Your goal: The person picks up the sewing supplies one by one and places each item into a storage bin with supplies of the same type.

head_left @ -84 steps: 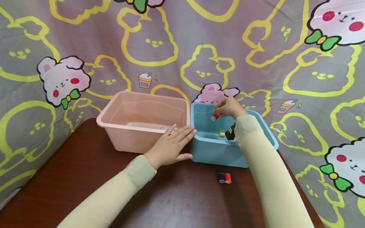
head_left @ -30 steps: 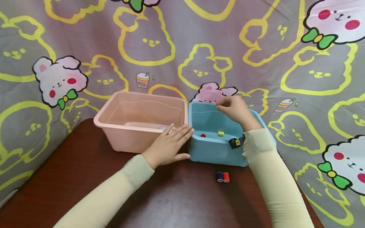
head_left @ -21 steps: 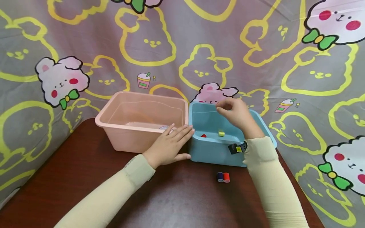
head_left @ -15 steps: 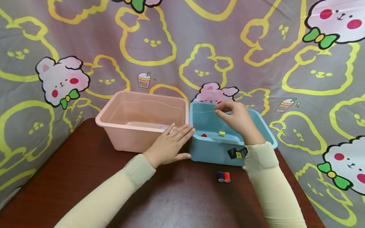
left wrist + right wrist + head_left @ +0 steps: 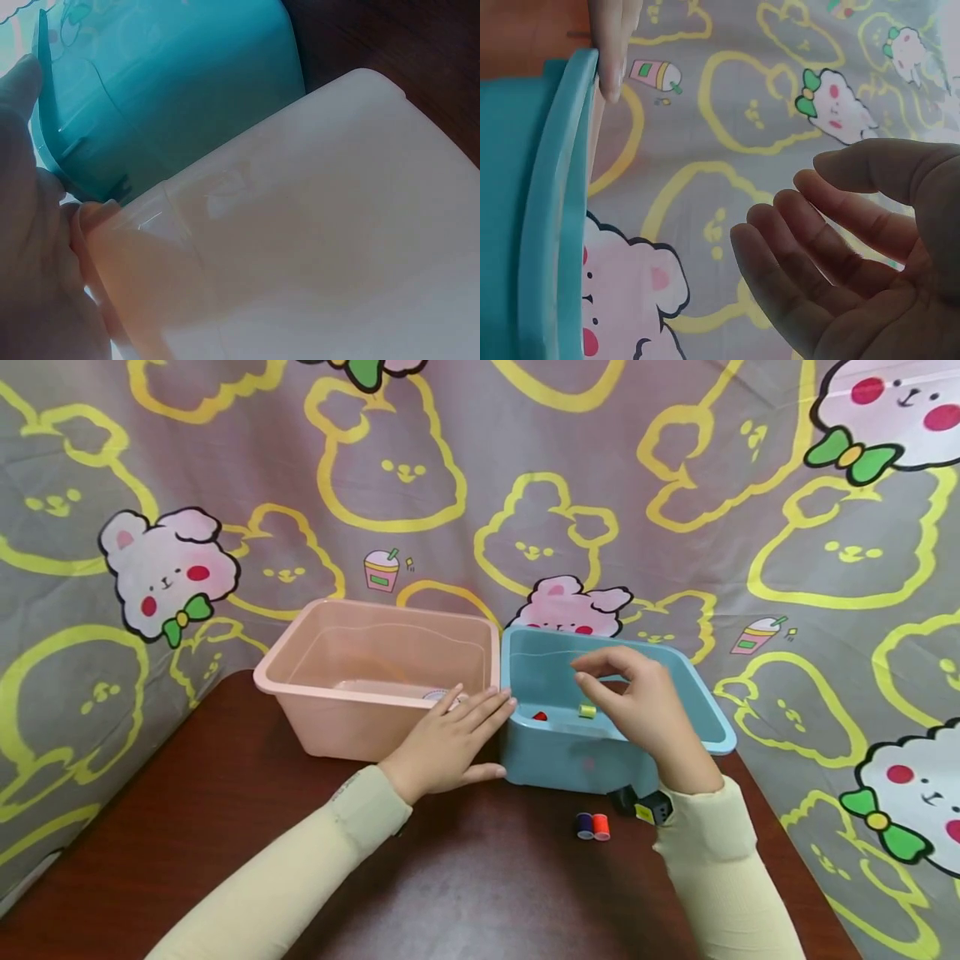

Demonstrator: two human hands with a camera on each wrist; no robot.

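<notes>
My left hand (image 5: 446, 743) lies flat with straight fingers across the adjoining rims of the pink bin (image 5: 352, 696) and the blue bin (image 5: 570, 764). Over the blue bin's front rim hovers my right hand (image 5: 645, 706); its fingers are loosely bent and hold nothing, as the right wrist view shows from the palm side. Inside the blue bin lie a yellow thread spool (image 5: 587, 712) and a red spool (image 5: 540, 717), the latter partly hidden by the front rim. On the table before that bin, a dark blue spool (image 5: 584, 826) and an orange-red spool (image 5: 601, 827) stand side by side.
Both bins stand side by side on a dark brown table (image 5: 465, 877). A patterned curtain (image 5: 420, 460) hangs close behind them and along both sides. A small black camera (image 5: 648, 807) is strapped at my right wrist. A round label (image 5: 435, 695) shows inside the pink bin.
The red spool my right hand pinched 2.8 s ago now lies in the blue bin. Since then, that hand has drawn back toward me, its fingers spreading. The left hand stays put.
</notes>
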